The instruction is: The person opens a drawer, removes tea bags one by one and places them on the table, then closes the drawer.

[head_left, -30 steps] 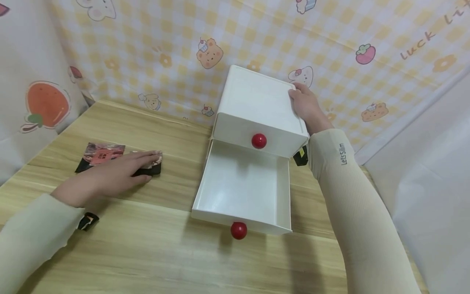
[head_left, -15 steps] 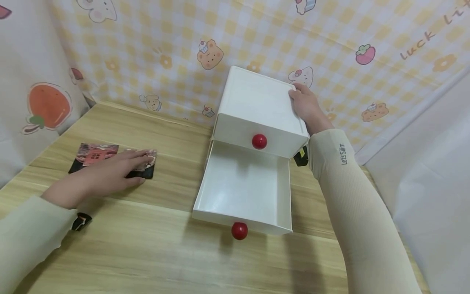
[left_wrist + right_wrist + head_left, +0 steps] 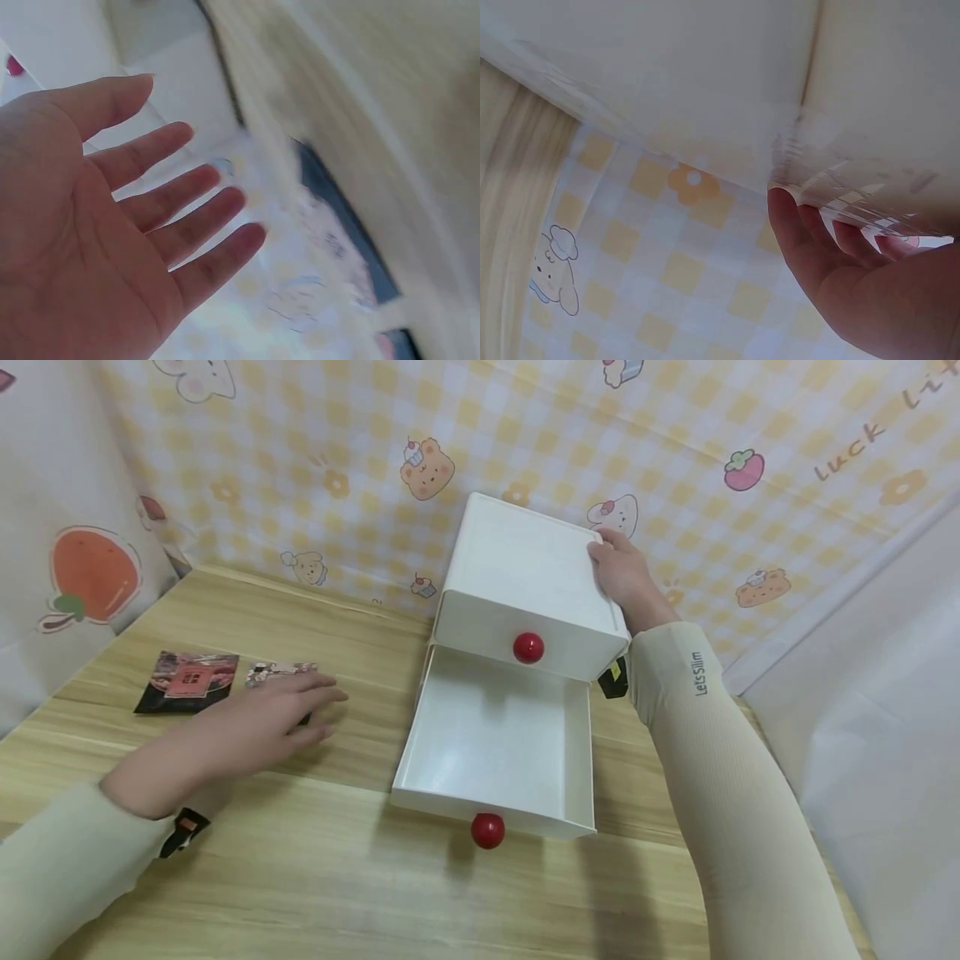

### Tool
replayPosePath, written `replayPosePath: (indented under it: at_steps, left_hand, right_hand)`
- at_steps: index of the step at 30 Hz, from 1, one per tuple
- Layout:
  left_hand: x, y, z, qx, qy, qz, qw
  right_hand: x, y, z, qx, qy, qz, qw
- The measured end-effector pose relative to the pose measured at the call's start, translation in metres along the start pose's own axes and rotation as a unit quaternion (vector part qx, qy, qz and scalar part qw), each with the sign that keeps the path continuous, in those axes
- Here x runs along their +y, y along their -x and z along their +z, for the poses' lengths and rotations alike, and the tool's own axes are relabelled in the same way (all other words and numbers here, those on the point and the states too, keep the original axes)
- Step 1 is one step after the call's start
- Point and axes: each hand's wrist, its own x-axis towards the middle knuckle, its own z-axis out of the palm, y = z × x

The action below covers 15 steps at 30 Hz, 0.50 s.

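My left hand (image 3: 255, 731) is held over the table with fingers spread and nothing in them. It partly covers a small dark packet with a pale patterned top (image 3: 277, 672); in the left wrist view that packet (image 3: 346, 232) lies clear of the fingertips. Beside it lies a black packet with a red label (image 3: 187, 683). A white two-drawer cabinet (image 3: 536, 560) stands at the back, its lower drawer (image 3: 487, 735) pulled out and bare inside. My right hand (image 3: 628, 575) grips the cabinet's back right edge, and its fingers (image 3: 791, 225) bend over that edge in the right wrist view.
Red round knobs (image 3: 528, 647) sit on both drawer fronts, the upper one closed. The lower drawer juts out over the wooden table (image 3: 300, 868). Behind the cabinet hangs a yellow checked cloth (image 3: 337, 443); white cloth (image 3: 885, 677) hangs on the right.
My left hand first shifts left with the packets sliding under it, then comes up off them and moves right. The right hand and the cabinet stay put.
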Motion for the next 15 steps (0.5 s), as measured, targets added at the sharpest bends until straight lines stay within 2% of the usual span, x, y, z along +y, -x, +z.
replayPosePath:
  at_steps: [4,8,11,15]
  left_hand:
    - [0.019,0.001,-0.001,-0.016,0.035,0.007,0.9992]
    - [0.035,0.002,0.000,-0.067,0.085,0.010,0.9941]
    - [0.044,0.005,0.001,-0.103,0.104,0.015,0.9891]
    - [0.057,0.011,0.002,-0.114,0.126,0.036,0.9849]
  right_hand:
    - [0.002,0.000,-0.001,0.001,-0.004,0.002,1.0000]
    - [0.002,0.002,-0.002,0.003,-0.007,0.004,1.0000]
    - [0.001,0.002,-0.002,0.004,-0.007,0.004,1.0000]
    - [0.000,0.002,-0.001,0.004,-0.005,0.002,1.0000]
